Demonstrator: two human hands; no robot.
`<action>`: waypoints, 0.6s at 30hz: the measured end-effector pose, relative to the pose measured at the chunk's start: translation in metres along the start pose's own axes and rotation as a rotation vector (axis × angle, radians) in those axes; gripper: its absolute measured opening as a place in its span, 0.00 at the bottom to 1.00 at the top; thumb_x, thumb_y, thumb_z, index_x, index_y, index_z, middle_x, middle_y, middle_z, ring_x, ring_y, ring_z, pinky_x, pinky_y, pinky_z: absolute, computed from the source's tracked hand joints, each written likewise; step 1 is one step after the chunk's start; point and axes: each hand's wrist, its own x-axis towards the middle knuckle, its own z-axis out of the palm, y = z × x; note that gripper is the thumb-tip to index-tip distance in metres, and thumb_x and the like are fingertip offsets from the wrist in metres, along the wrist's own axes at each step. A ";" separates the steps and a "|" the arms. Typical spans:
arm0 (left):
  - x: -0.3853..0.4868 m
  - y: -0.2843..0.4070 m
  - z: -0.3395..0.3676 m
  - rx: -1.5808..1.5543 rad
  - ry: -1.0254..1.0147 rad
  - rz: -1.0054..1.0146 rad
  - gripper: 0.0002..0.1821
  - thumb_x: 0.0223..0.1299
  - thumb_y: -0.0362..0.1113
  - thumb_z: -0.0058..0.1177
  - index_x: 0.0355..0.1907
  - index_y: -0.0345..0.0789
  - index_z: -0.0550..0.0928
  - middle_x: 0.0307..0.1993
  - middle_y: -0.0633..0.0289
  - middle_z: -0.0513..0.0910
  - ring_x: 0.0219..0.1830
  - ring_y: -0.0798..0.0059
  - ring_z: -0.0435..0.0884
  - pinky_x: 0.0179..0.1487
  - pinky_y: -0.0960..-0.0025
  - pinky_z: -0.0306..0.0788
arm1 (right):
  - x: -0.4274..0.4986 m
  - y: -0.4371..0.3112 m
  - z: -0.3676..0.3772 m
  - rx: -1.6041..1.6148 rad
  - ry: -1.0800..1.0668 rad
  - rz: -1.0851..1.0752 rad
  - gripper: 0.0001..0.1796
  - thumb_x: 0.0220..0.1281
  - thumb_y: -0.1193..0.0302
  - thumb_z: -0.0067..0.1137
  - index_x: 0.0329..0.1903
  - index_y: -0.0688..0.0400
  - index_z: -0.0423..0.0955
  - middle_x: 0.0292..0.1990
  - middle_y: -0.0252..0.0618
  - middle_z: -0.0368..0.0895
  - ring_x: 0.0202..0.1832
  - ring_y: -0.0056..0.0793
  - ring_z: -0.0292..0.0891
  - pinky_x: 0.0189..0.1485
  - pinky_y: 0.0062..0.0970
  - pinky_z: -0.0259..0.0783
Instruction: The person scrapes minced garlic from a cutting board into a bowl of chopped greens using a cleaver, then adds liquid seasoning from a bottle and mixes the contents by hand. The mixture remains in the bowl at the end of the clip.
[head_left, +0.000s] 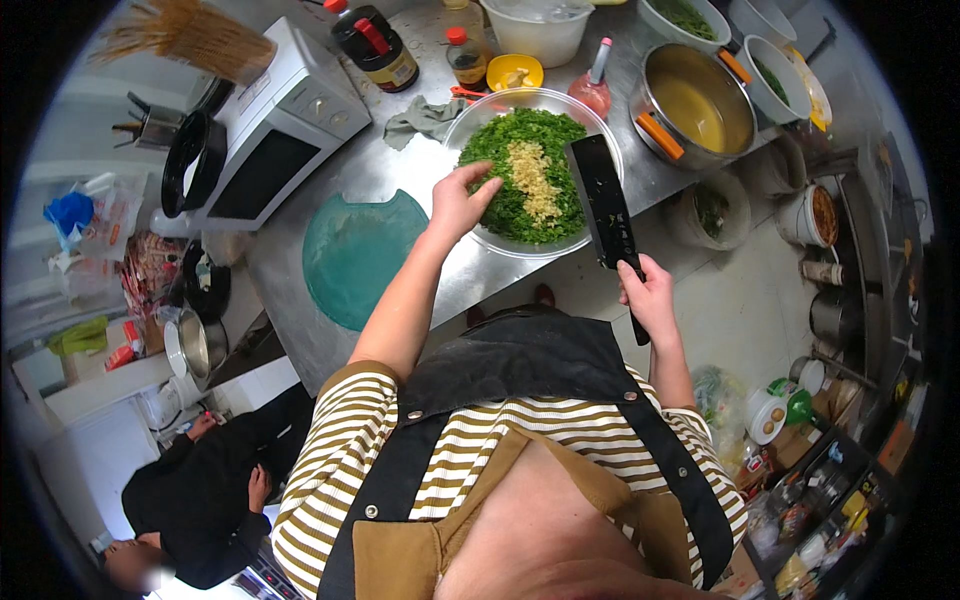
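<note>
A large clear bowl (491, 244) holds chopped green herbs (491, 139), with a strip of minced garlic or ginger (534, 184) on top. Over the bowl's left edge is my left hand (461, 199), fingers apart and holding nothing. My right hand (651, 296) grips the handle of a black-bladed cleaver (602, 199), its broad blade at the bowl's right rim with green bits stuck on it. A round green cutting board (360, 259) lies left of the bowl. Behind the bowl are a grey cloth (424, 121) and a yellow dish (514, 73).
A steel pot (694, 105) of yellowish liquid stands right of the bowl. A microwave (277, 135), a dark sauce bottle (375, 49) and a white tub (536, 34) stand on the steel table (465, 289). Buckets (712, 210) sit at the right. Another person (202, 487) is at lower left.
</note>
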 end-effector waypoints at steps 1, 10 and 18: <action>-0.002 -0.001 -0.003 -0.087 -0.060 -0.072 0.20 0.49 0.37 0.63 0.47 0.35 0.81 0.44 0.58 0.82 0.43 0.73 0.80 0.43 0.70 0.74 | 0.002 -0.002 0.003 0.019 -0.003 -0.042 0.08 0.63 0.71 0.53 0.29 0.60 0.70 0.18 0.29 0.70 0.16 0.13 0.66 0.19 0.16 0.63; -0.056 0.004 -0.015 -0.158 0.090 0.197 0.07 0.51 0.35 0.61 0.25 0.33 0.84 0.34 0.57 0.82 0.37 0.68 0.82 0.42 0.69 0.74 | 0.021 -0.026 0.043 0.111 -0.138 -0.002 0.08 0.64 0.70 0.51 0.30 0.60 0.70 0.18 0.30 0.70 0.16 0.17 0.66 0.19 0.18 0.62; -0.110 -0.041 -0.042 -0.189 0.083 0.199 0.15 0.49 0.38 0.61 0.40 0.35 0.82 0.38 0.57 0.81 0.42 0.64 0.80 0.46 0.66 0.74 | 0.006 -0.046 0.097 -0.052 -0.245 -0.127 0.05 0.62 0.72 0.53 0.33 0.61 0.71 0.19 0.28 0.70 0.18 0.14 0.66 0.20 0.16 0.64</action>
